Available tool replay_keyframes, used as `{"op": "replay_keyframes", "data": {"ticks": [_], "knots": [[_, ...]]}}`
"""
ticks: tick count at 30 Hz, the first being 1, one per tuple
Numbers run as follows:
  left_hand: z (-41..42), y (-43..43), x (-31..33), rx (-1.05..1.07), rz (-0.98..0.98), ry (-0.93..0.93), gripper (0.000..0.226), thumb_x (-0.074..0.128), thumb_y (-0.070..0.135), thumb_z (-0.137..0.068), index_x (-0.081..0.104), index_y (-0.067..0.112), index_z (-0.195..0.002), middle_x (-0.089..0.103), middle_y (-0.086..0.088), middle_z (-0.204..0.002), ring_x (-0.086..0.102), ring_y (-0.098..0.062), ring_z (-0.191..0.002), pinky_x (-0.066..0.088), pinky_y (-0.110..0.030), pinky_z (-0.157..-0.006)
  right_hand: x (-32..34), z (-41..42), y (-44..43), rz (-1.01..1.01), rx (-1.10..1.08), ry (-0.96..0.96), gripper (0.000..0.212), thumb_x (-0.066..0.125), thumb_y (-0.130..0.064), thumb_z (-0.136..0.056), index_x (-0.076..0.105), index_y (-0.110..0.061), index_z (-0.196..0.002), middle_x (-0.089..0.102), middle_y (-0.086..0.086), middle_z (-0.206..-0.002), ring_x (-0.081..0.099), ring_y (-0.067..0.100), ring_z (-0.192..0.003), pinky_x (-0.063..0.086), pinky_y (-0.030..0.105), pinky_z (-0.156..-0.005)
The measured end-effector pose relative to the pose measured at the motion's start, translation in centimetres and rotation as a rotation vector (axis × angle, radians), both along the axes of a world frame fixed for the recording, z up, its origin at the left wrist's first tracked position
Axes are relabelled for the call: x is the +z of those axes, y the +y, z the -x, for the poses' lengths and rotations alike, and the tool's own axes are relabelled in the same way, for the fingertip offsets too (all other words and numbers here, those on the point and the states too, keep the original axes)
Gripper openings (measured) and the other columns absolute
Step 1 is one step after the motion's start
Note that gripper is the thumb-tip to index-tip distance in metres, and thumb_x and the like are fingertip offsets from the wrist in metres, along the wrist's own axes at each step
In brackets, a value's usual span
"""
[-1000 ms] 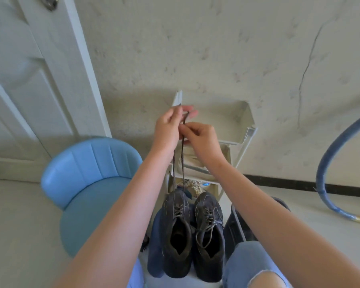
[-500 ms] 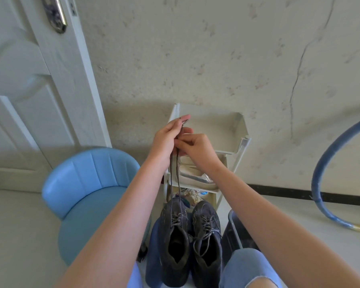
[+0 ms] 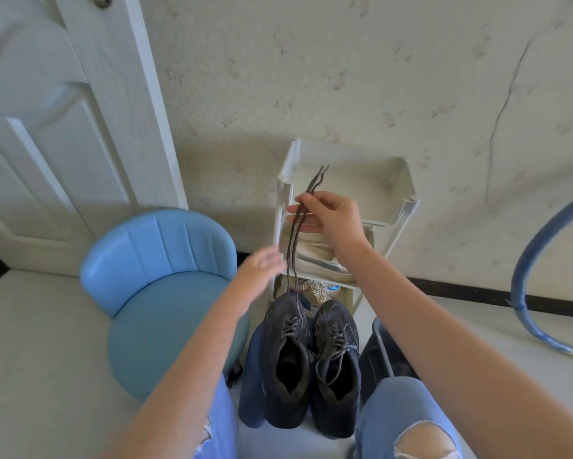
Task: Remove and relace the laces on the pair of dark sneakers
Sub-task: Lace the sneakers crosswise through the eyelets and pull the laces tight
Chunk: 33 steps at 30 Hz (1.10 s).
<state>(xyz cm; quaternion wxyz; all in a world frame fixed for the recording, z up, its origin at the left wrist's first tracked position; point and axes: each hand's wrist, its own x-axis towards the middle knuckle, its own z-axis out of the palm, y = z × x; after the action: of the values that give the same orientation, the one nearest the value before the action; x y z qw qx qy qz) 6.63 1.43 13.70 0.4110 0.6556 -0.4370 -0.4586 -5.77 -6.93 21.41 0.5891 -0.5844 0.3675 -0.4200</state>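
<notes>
Both lace ends [image 3: 315,176] are pinched together in the right hand [image 3: 331,220] and held up straight from the left-side sneaker [image 3: 286,359] between the knees [image 3: 420,447] — likely to even them — while the blurred left hand [image 3: 262,264] hovers open, grasping nothing.

The person wears light blue denim jeans [image 3: 407,405], faded pale over the thighs. On the leg to the right of the dark sneakers [image 3: 311,359], a wide tear edged with frayed white threads opens across the knee. On the leg to the left of the sneakers there is a smaller frayed rip. Both forearms are bare down to the left hand [image 3: 262,261] and the right hand [image 3: 333,220].
</notes>
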Motion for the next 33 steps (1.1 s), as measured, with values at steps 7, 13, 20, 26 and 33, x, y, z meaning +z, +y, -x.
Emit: {"op": "replay_keyframes", "data": {"ticks": [7, 13, 20, 26, 33], "knots": [[1.5, 1.2, -9.3, -0.015, -0.04, -0.101, 0.016, 0.058, 0.016, -0.092, 0.073, 0.011, -0.096, 0.071, -0.006, -0.106, 0.064, -0.009, -0.095, 0.046, -0.023, -0.091, -2.6, -0.3, -0.9, -0.145, 0.027, -0.091, 0.014, 0.054, -0.01, -0.096, 0.065, 0.0, -0.098, 0.072, 0.017, -0.095, 0.072, 0.025, -0.079, 0.061, 0.032, -0.068], [0.5, 0.8, -11.6, -0.135, -0.104, -0.038, 0.024, 0.061, 0.02, -0.091, 0.062, 0.029, -0.113, 0.069, 0.006, -0.106, 0.062, -0.006, -0.103, 0.044, -0.021, -0.093, -5.2, 1.0, -2.7, -0.271, -0.028, -0.146, 0.015, 0.053, -0.01, -0.097, 0.064, 0.0, -0.096, 0.072, 0.015, -0.089, 0.072, 0.025, -0.081, 0.06, 0.037, -0.078], [0.8, 0.1, -14.8, -0.248, -0.191, -0.295, 0.043, 0.072, 0.01, -0.08, 0.062, 0.022, -0.121, 0.061, 0.01, -0.108, 0.06, -0.008, -0.104, 0.045, -0.025, -0.093, -7.0, 2.1, -4.3, -0.379, -0.083, -0.35, 0.016, 0.047, -0.01, -0.1, 0.058, 0.002, -0.099, 0.071, 0.018, -0.091, 0.072, 0.025, -0.085, 0.058, 0.031, -0.068], [0.8, -0.4, -16.5, -0.205, -0.192, -0.414, 0.038, 0.065, 0.005, -0.085, 0.059, 0.018, -0.121, 0.056, 0.005, -0.104, 0.056, -0.012, -0.082, 0.046, -0.028, -0.085, -10.8, 2.8, -4.0, -0.45, -0.058, -0.268, 0.017, 0.045, -0.009, -0.1, 0.059, 0.001, -0.097, 0.072, 0.016, -0.089, 0.072, 0.024, -0.083, 0.06, 0.035, -0.073], [1.6, -1.3, -17.4, -0.138, -0.193, -0.514, 0.009, 0.069, 0.024, -0.085, 0.067, 0.015, -0.088, 0.057, 0.002, -0.087, 0.057, -0.018, -0.083, 0.044, -0.028, -0.075, -16.2, 4.2, -4.3, -0.574, -0.072, -0.128, 0.02, 0.046, -0.013, -0.1, 0.06, 0.001, -0.104, 0.07, 0.016, -0.096, 0.07, 0.024, -0.083, 0.059, 0.03, -0.068]]}}
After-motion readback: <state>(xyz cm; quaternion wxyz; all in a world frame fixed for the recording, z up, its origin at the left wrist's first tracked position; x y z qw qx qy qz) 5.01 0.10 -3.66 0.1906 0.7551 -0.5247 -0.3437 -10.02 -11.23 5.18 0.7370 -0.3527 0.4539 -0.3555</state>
